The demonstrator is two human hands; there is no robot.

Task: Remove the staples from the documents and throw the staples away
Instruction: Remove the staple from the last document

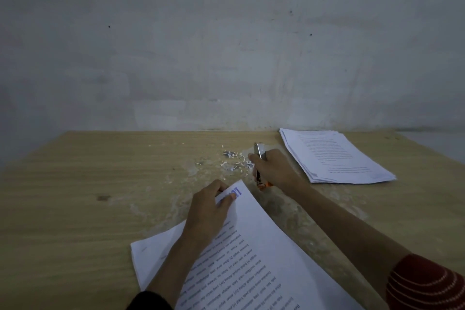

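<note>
Head view: left hand [208, 209] pinches document [254, 246] corner, right hand [274, 168] grips staple remover [258, 152]

Plain light-wood table [75, 171], pushed up against the wall. Far right there's a neat stack of printed pages [334, 156], a scatter of tiny white and greyish bits [232, 161] around the far middle, and more sheets [156, 254] at the near edge. Dark knot [103, 198] on the left, pale scuffed patch [151, 206] mid-table.
</note>
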